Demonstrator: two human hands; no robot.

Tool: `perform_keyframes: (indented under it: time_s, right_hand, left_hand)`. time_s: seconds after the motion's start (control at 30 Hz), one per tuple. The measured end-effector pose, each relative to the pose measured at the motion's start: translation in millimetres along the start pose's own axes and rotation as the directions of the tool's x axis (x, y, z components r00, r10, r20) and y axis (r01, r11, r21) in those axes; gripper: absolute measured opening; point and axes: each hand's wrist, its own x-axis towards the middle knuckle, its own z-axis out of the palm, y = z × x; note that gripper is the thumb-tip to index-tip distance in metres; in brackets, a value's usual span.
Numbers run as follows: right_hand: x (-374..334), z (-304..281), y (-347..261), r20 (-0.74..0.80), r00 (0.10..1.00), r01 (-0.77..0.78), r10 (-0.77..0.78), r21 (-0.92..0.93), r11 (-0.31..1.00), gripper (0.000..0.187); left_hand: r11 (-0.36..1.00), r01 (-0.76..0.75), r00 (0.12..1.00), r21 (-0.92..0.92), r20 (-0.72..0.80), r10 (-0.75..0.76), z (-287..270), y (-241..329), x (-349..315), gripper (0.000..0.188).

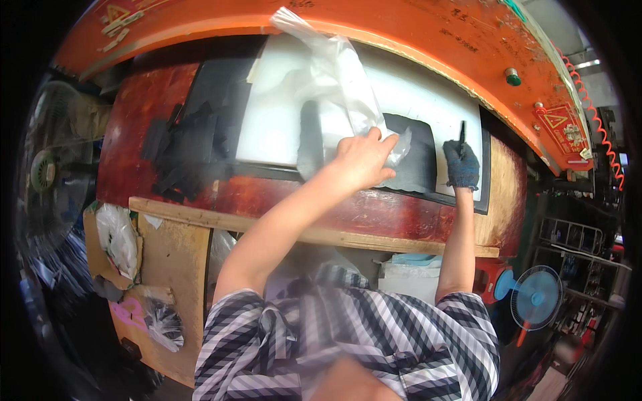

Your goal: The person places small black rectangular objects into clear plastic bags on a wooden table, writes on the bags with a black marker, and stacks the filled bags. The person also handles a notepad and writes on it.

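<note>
My bare left hand (364, 160) is closed on the near end of a crumpled clear plastic bag (344, 80). The bag stretches away over the white board (274, 100) toward the orange machine and is partly blurred. Beneath it lies a dark grey sheet (418, 157), partly covered by the bag and my hand. To the right, my right hand (462, 165), in a dark blue glove, grips a slim black tool like a pen (462, 130), pointing away from me. This hand is over the right part of the white board, beside the dark sheet.
Black scraps (184, 157) are heaped on the red wooden table (147, 113) at left. An orange machine beam (414, 27) spans the far side, with a green button (512, 77). A blue fan (535, 297) stands at lower right, and a cardboard box (170, 250) at lower left.
</note>
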Motion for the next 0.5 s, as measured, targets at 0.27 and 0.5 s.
perform_keyframes:
  time_s: [0.27,0.5]
  right_hand:
    - [-41.0,23.0,-61.5,0.13,0.991,-0.001,-0.021,0.167,0.986,0.038]
    - [-71.7,75.0,-88.4,0.002,0.994,0.108,-0.108,-0.073,0.991,0.03]
  left_hand:
    - [0.997,-0.02,0.926,0.071,-0.376,0.045,9.2,-63.8,-15.4,0.046]
    - [0.96,0.109,0.941,0.258,-0.338,-0.016,32.1,-105.4,-69.0,0.061]
